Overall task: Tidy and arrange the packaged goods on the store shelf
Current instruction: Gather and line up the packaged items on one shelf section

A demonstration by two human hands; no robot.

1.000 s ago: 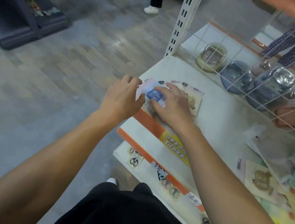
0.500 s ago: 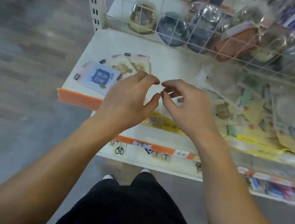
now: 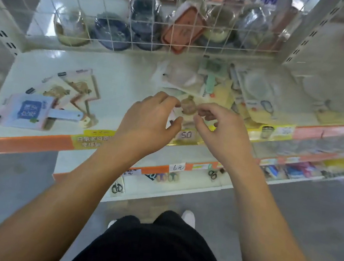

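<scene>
At the left end of the shelf (image 3: 130, 75) a small fan of flat packets (image 3: 62, 97) already lies squared near the front edge, which looks like the finished part. The left hand (image 3: 151, 117) and right hand (image 3: 217, 125) meet mid-shelf at the front edge, fingers curled, each apparently pinching a side of a bear-print packet (image 3: 188, 107), though the contact is blurred. The jumbled heap (image 3: 226, 89) towards the right end looks unsorted.
</scene>
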